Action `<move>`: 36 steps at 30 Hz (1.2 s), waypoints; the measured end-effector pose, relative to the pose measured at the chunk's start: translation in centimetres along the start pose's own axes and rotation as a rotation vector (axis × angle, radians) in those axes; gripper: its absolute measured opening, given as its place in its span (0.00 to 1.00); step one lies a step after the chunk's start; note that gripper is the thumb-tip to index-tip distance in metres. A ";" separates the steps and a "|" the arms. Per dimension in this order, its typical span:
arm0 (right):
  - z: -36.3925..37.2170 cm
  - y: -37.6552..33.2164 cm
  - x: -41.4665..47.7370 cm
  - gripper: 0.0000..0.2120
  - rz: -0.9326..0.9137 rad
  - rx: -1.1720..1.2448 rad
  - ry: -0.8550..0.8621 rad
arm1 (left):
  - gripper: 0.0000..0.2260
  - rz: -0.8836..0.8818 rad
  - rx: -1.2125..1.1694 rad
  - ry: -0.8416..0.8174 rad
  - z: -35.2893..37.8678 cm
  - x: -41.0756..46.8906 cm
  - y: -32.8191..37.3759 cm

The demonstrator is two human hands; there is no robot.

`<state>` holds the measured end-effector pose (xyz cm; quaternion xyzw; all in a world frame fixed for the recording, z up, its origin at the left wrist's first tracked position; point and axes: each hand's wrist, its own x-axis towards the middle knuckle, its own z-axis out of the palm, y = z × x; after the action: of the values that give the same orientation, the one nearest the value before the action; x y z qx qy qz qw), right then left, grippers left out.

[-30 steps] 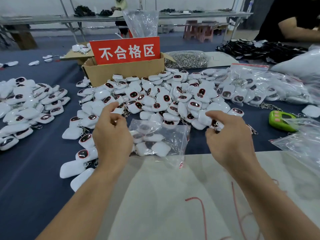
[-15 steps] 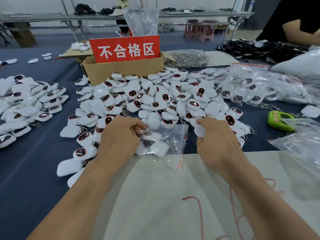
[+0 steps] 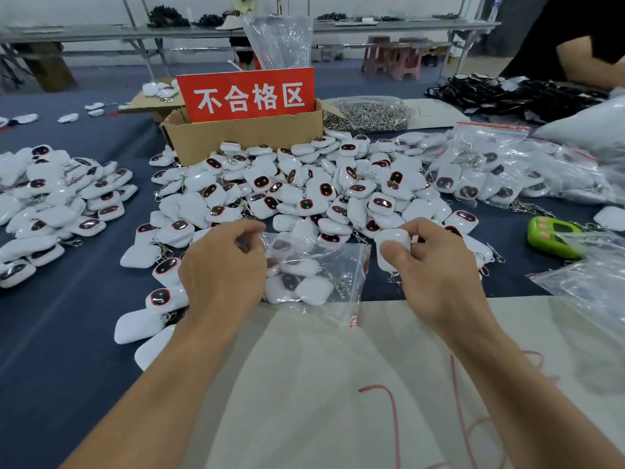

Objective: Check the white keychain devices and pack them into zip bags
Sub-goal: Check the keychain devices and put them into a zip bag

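Observation:
A big heap of white keychain devices [image 3: 304, 184] with dark red-rimmed screens covers the blue cloth in the middle. In front of it lies a clear zip bag [image 3: 324, 275] holding several devices. My left hand [image 3: 223, 265] pinches the bag's left edge with curled fingers. My right hand [image 3: 429, 265] grips one white device [image 3: 392, 243] just right of the bag's mouth, its chain hanging below.
A cardboard box [image 3: 243, 137] with a red sign stands behind the heap. Another pile of devices [image 3: 57, 198] lies at left, filled bags [image 3: 490, 164] at right, a green device [image 3: 554, 236] and loose bags [image 3: 588, 286] at far right. Another person's arm [image 3: 592, 66] is at top right.
My right hand has picked a white device out of the heap and lifted it toward the bag. My left hand has shifted down onto the bag's left edge.

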<state>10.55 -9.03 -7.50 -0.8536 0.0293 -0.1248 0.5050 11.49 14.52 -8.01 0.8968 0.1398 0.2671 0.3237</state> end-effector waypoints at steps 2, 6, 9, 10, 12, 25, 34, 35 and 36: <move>0.1 -0.3 0.0 0.05 0.070 0.167 -0.042 | 0.09 0.129 -0.105 0.102 -0.1 -0.6 0.5; -0.1 -1.0 -0.4 0.05 0.178 0.379 -0.098 | 0.10 0.365 -0.186 0.022 0.5 -2.5 1.6; -0.4 -1.2 -0.7 0.06 0.143 0.398 -0.238 | 0.09 0.455 -0.219 -0.101 0.8 -3.4 2.2; -0.4 -1.3 -0.8 0.07 0.123 0.371 -0.273 | 0.10 0.480 -0.238 -0.134 0.8 -3.5 2.5; -0.2 -1.4 -0.9 0.10 0.115 0.331 -0.285 | 0.12 0.551 -0.271 -0.161 0.7 -4.1 3.1; -1.1 -3.1 -1.6 0.12 0.148 0.446 -0.421 | 0.07 0.404 -0.291 -0.087 0.5 -4.4 3.4; -1.1 -2.9 -2.3 0.04 0.083 0.444 -0.764 | 0.09 0.412 -0.635 -0.433 0.0 -4.9 4.9; -1.0 -2.9 -2.3 0.05 0.080 0.443 -0.782 | 0.07 0.369 -0.689 -0.452 0.1 -5.0 5.1; -1.0 -2.8 -2.2 0.05 0.074 0.451 -0.788 | 0.05 0.298 -0.757 -0.456 0.2 -4.9 5.1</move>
<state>7.96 -8.11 -5.07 -0.7031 -0.1627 0.2244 0.6549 7.96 8.49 -6.70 0.7617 -0.1725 0.1389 0.6090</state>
